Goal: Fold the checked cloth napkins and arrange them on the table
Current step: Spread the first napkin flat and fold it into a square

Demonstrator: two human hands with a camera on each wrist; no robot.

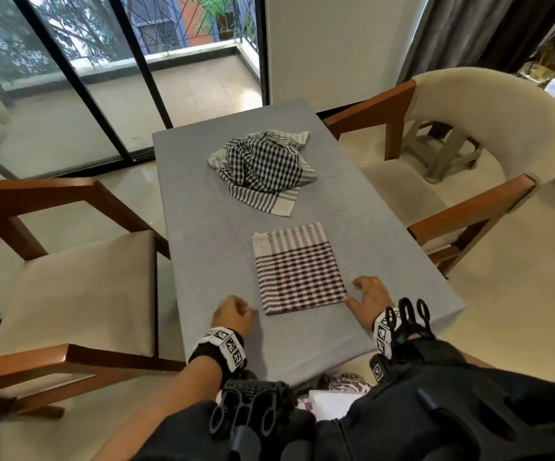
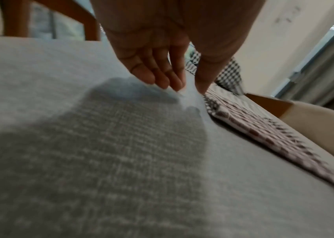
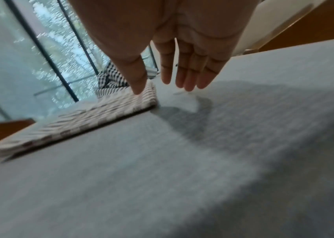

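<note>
A folded brown-and-white checked napkin (image 1: 297, 267) lies flat on the grey tablecloth (image 1: 209, 234), near the front. A crumpled black-and-white checked napkin (image 1: 264, 166) sits farther back on the table. My left hand (image 1: 232, 316) hovers just left of the folded napkin's near corner, fingers relaxed and holding nothing. My right hand (image 1: 367, 294) is at the napkin's right near corner, fingers straight. In the right wrist view the thumb (image 3: 136, 80) touches the folded napkin (image 3: 76, 119) at its edge. The left wrist view shows the fingers (image 2: 159, 77) beside the napkin (image 2: 263, 127).
Wooden chairs with cream cushions stand on the left (image 1: 69, 287) and the right (image 1: 469, 154) of the table. Glass sliding doors (image 1: 103, 78) lie beyond the far end. The table's near edge is just below my wrists.
</note>
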